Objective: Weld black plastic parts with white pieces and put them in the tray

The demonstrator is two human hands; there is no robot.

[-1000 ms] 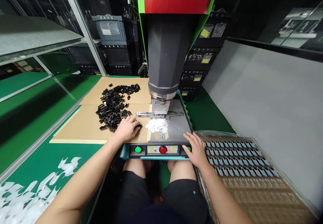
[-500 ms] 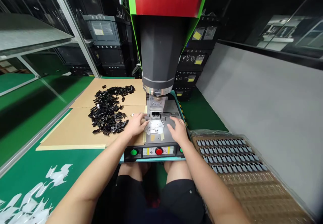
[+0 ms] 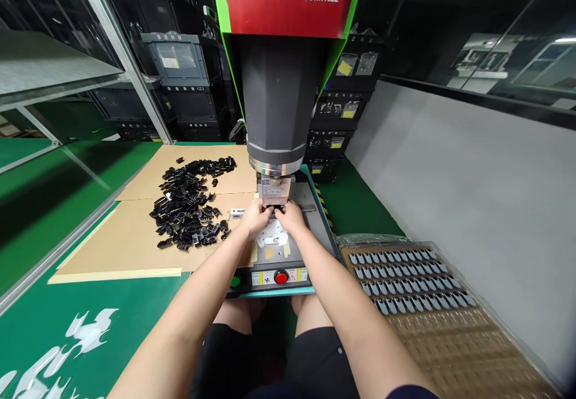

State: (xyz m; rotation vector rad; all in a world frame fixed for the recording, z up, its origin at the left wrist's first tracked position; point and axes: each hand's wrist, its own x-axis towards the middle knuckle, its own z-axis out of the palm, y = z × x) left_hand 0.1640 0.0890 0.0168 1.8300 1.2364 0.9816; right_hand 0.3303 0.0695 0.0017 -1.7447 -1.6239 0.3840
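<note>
Both my hands meet at the metal fixture below the head of a press machine [image 3: 279,111]. A small black plastic part [image 3: 275,208] sits there between my thumbs, mostly covered by fingers. My left hand [image 3: 255,218] grips its left side with bent fingers. From the right, my right hand [image 3: 291,216] closes on the same part. Just in front of the hands lies a small pile of thin white pieces [image 3: 272,234] on the machine's grey base plate. Left of my left hand, a heap of similar black plastic parts [image 3: 184,207] is spread over cardboard [image 3: 117,237].
A red button [image 3: 281,277] and a green button [image 3: 235,281] line the machine's front. On the right lies a tray [image 3: 432,333] with rows of grey pieces. More white cut-outs [image 3: 92,330] rest on the green table. Black crates [image 3: 193,108] are stacked behind.
My left hand has moved from beside the black heap to the fixture. My right hand has left the front green button and come up to it. Both now close around the black part.
</note>
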